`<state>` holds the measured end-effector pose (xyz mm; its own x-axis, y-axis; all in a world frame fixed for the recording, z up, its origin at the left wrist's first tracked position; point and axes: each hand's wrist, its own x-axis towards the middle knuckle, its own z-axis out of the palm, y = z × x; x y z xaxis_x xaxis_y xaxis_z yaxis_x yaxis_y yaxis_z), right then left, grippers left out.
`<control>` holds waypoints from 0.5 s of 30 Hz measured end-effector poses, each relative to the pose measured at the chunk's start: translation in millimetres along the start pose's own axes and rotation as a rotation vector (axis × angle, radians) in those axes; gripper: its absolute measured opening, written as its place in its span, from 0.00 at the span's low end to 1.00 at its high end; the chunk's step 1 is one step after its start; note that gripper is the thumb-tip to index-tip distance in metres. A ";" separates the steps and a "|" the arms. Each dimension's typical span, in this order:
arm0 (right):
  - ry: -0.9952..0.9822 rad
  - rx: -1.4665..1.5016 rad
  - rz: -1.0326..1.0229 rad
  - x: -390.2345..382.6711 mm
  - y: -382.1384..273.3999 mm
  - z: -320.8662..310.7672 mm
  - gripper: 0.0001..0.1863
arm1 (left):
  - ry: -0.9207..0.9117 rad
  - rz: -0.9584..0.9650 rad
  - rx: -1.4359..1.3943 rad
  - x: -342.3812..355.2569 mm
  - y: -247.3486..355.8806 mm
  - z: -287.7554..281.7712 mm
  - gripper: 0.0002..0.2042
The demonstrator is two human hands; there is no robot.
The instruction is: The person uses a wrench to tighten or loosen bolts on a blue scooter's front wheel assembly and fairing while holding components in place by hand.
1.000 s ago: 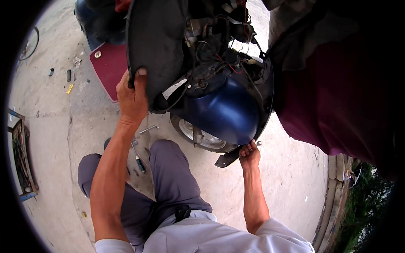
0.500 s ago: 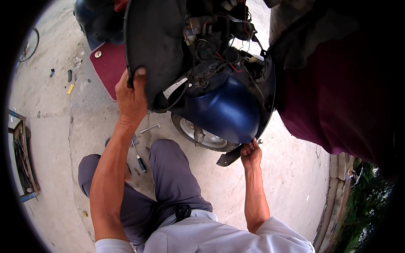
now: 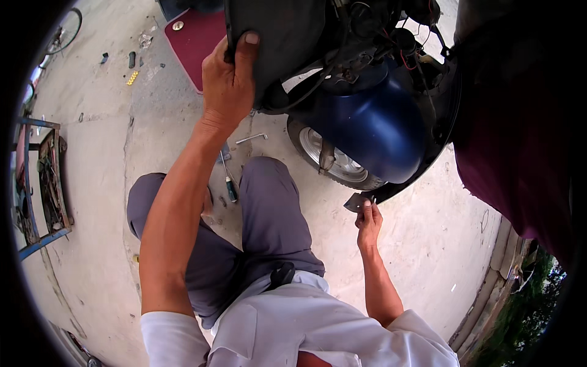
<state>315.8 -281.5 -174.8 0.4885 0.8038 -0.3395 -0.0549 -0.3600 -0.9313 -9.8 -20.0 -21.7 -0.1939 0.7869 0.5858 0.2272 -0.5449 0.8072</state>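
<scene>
A scooter with exposed wiring stands before me, its dark blue front fender [image 3: 391,128] above a spoked-look silver wheel [image 3: 310,144]. My left hand [image 3: 229,82] is closed round the edge of a large black plastic panel [image 3: 278,52], thumb on its face. Lower and to the right, my right hand [image 3: 369,223] is closed on the lower tip of a black plastic trim piece [image 3: 354,202], below the fender. That piece seems to join the dark curved edge running up the fender's right side; its join is partly hidden by my fingers.
On the concrete lie a metal wrench [image 3: 251,138] and a screwdriver [image 3: 230,188], close to my knees. A maroon board [image 3: 186,46] is at upper left, a blue-framed rack [image 3: 46,183] at far left. Maroon cloth [image 3: 507,165] hangs at right.
The view has shifted, so the scooter appears farther right and higher. My right hand has moved slightly away from the fender tip, still on the black trim. My left hand keeps its grip.
</scene>
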 end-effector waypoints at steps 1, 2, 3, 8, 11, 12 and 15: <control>-0.071 -0.095 0.060 -3.1 15.2 3.9 0.23 | -0.020 -0.028 0.008 -1.0 0.4 -2.1 0.23; -0.101 -0.158 0.069 -0.8 37.1 8.2 0.23 | -0.021 -0.033 0.019 -0.8 2.5 -1.1 0.23; -0.131 -0.219 0.078 2.0 59.7 12.6 0.23 | -0.008 -0.023 -0.001 -0.6 6.1 0.5 0.24; -0.309 -0.606 -0.045 45.0 143.6 43.8 0.19 | -0.006 0.011 0.052 1.2 4.0 -4.3 0.24; -0.374 -0.597 -0.026 69.8 167.8 66.9 0.21 | -0.017 -0.042 0.117 3.2 -2.2 -3.0 0.31; -0.446 -0.665 -0.012 75.9 159.9 78.1 0.23 | -0.068 -0.034 0.180 4.9 -4.4 -9.8 0.31; -0.511 -0.652 -0.029 88.6 153.7 107.0 0.28 | -0.165 -0.071 0.273 10.1 -4.8 -21.5 0.32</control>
<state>257.5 -215.0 -362.2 0.0175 0.8765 -0.4811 0.5448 -0.4118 -0.7305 -33.4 -15.7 -18.1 -0.0662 0.8686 0.4911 0.4706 -0.4068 0.7830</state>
